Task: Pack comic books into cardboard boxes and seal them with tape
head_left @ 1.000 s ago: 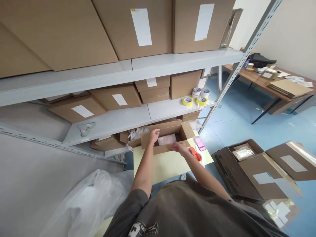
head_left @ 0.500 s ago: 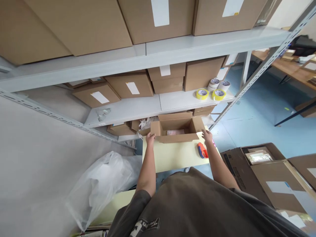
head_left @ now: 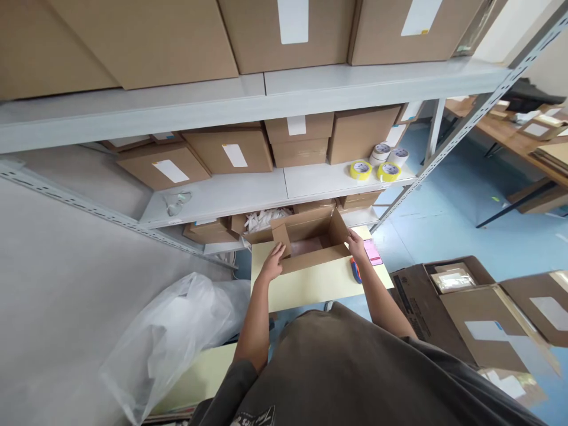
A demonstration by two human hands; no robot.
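Note:
An open cardboard box (head_left: pixel 316 258) stands slightly turned on the pale yellow table (head_left: pixel 306 287). On its floor lies a flat, pale pinkish item (head_left: pixel 306 246) that I cannot make out. My left hand (head_left: pixel 272 264) is closed at the box's left end flap, fingers over the cardboard. At the opposite end, my right hand (head_left: pixel 355 242) grips the right flap near the front corner. Just below my right wrist sits an orange-and-blue tape dispenser (head_left: pixel 355 270), partly hidden by the forearm. A phone with a pink screen (head_left: pixel 373 252) lies to the right of that hand.
Metal shelving (head_left: pixel 222 198) with cardboard boxes rises in front. Tape rolls (head_left: pixel 361 170) sit on its middle shelf, and white crumpled material (head_left: pixel 266 219) lies below. A clear plastic bag (head_left: pixel 186 325) is at left; large cartons (head_left: pixel 479 322) stand at right.
The box has turned, its right end swinging away from me. My left hand has come lower over the left flap, and my right hand has shifted left, uncovering the phone.

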